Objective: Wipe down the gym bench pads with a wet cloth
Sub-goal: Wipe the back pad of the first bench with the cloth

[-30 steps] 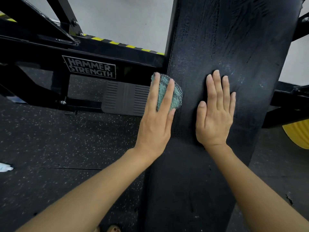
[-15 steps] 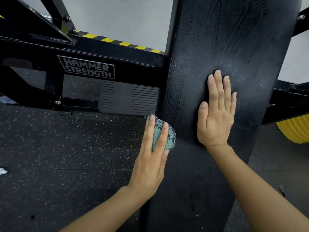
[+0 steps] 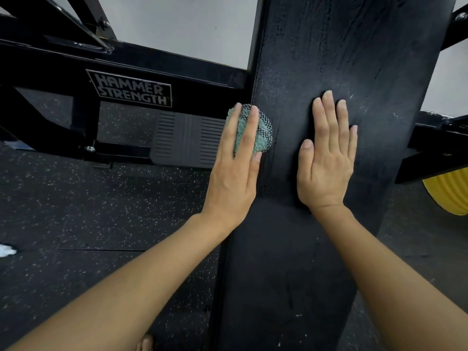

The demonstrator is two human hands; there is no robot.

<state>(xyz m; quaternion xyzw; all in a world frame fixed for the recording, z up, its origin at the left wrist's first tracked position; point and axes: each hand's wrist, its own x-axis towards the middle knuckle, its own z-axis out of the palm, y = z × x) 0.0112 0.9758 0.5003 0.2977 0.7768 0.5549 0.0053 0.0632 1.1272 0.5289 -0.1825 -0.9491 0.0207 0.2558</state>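
At far left, low on the speckled black rubber floor [image 3: 76,198], lies a small white scrap [image 3: 6,250], nothing to do w/ the job. Upper left: black steel frame [image 3: 50,64] w/ a "HAMMER STRENGTH" plate, and a ribbed grey footplate [image 3: 187,140] just below it. Centre-left, the left hand [image 3: 234,171] reaches fwd, wrist straight, fingers extended and close together, pressing a wadded teal cloth w/ checked black-and-white trim [image 3: 263,133] vs the left edge of the long black vinyl bench pad [image 3: 329,46]. No curl round the cloth, so it's pinned under flat fingers, not clutched. Cloth sits at the pad's left rim, about mid-height in frame. Right of it, the right hand [image 3: 326,160] lies palm-down on the pad's top, fingers straight, thumb out, gripping nothing, prob. bracing. Progress, as I judge it: streaky sheen on the pad's upper part and along the left rim suggests those are wiped; the near end, bottom centre, looks duller w/ pale specks, so prob. left to do, plus any pads out of view. Lower right edge: part of a yellow ribbed disc [image 3: 448,193].
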